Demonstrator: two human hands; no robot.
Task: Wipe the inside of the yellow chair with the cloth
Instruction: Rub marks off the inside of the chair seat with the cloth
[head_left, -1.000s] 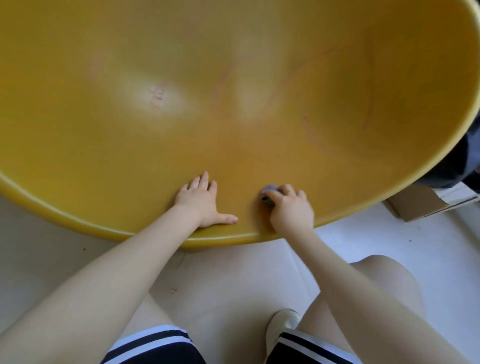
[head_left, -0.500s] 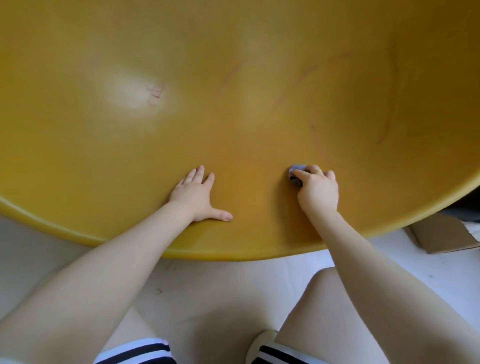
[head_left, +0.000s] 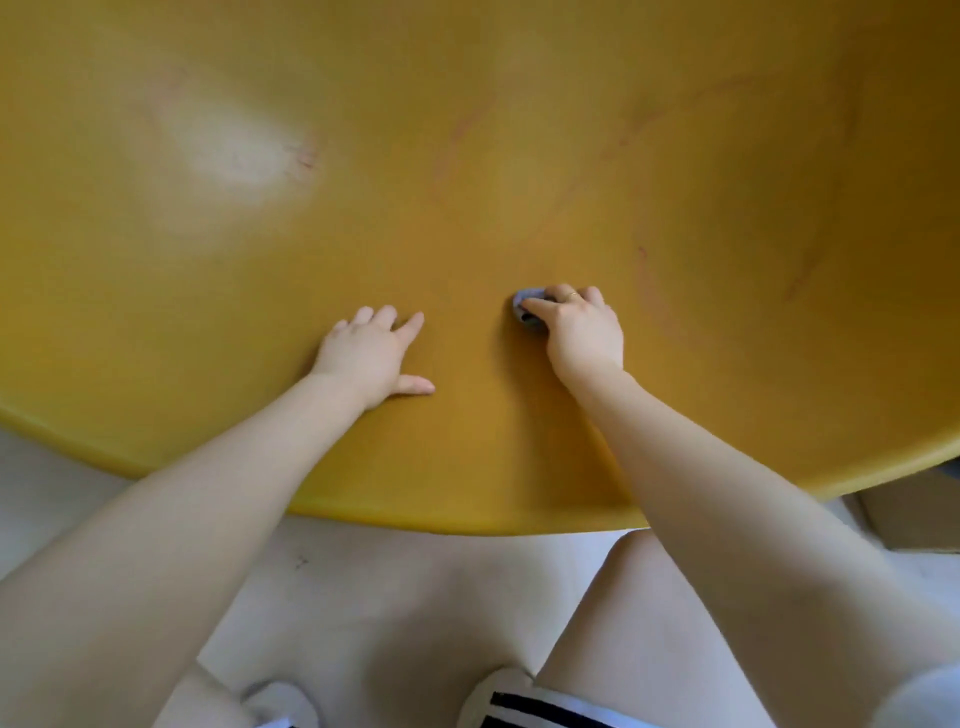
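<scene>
The yellow chair (head_left: 519, 156) is a big round shell that fills the upper two thirds of the view, with faint reddish streaks on its inner surface. My left hand (head_left: 369, 356) lies flat on the inside near the front rim, fingers spread, holding nothing. My right hand (head_left: 579, 327) is a little to its right and presses a small grey-blue cloth (head_left: 524, 312) against the shell. Only a bit of the cloth shows past my fingertips; my hand covers most of it.
The chair's front rim (head_left: 467, 514) curves across the lower middle. Below it lie a pale floor (head_left: 389, 597), my bare knees and white shoes (head_left: 283, 701). A brown cardboard box (head_left: 914, 514) sits at the right edge under the rim.
My right hand with the cloth has slid further into the shell, away from the rim. The left hand stays planted. The view has moved closer over the chair.
</scene>
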